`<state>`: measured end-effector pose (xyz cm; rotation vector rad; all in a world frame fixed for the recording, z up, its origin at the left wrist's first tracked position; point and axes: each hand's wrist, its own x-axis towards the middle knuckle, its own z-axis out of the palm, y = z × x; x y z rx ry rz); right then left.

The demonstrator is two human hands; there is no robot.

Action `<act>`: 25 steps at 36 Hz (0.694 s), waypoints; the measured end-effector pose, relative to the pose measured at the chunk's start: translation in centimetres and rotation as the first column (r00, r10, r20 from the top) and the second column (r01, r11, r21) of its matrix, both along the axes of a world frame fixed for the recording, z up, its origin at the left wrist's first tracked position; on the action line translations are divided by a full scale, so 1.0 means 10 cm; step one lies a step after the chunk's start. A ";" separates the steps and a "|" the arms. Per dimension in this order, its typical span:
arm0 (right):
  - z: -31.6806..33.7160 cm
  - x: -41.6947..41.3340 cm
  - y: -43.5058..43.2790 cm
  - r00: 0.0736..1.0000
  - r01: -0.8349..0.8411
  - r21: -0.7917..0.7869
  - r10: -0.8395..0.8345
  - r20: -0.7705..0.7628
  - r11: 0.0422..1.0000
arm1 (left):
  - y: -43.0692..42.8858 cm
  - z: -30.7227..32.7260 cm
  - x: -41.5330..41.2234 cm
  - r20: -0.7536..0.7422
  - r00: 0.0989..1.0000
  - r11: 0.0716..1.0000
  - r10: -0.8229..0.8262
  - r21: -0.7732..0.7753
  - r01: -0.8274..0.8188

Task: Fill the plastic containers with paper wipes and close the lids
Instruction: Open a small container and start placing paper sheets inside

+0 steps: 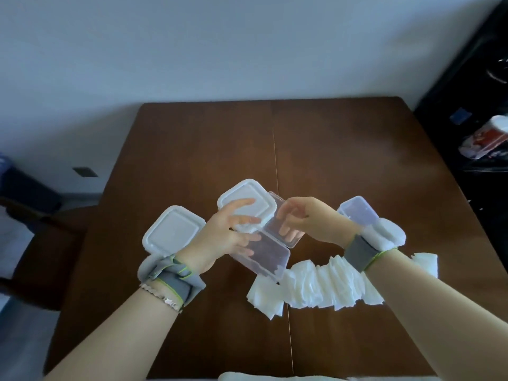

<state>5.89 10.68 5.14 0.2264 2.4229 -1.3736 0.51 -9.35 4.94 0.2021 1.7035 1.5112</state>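
Brown wood of the table (343, 166) carries a fanned row of paper wipes (324, 284) along its near side, an empty clear container (266, 257) at centre, a lidded container (171, 233) to the left and another clear one (357, 213) behind the right wrist. Judged from this, opening is in hand: the left hand (220, 237) pinches a white lid (247, 204) between curled fingers while the right hand (308, 218) grips a small clear tub (286, 229). Next, wipes must go in.

Clear glossy plastic containers (270, 254); soft white paper wipes (324, 287); polished wood table (343, 160).
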 end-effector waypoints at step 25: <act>-0.76 0.30 -0.88 0.882 -0.471 0.529 0.363 0.300 0.707 | -0.50 -0.47 0.46 -0.465 0.781 0.815 0.417 -0.190 -0.548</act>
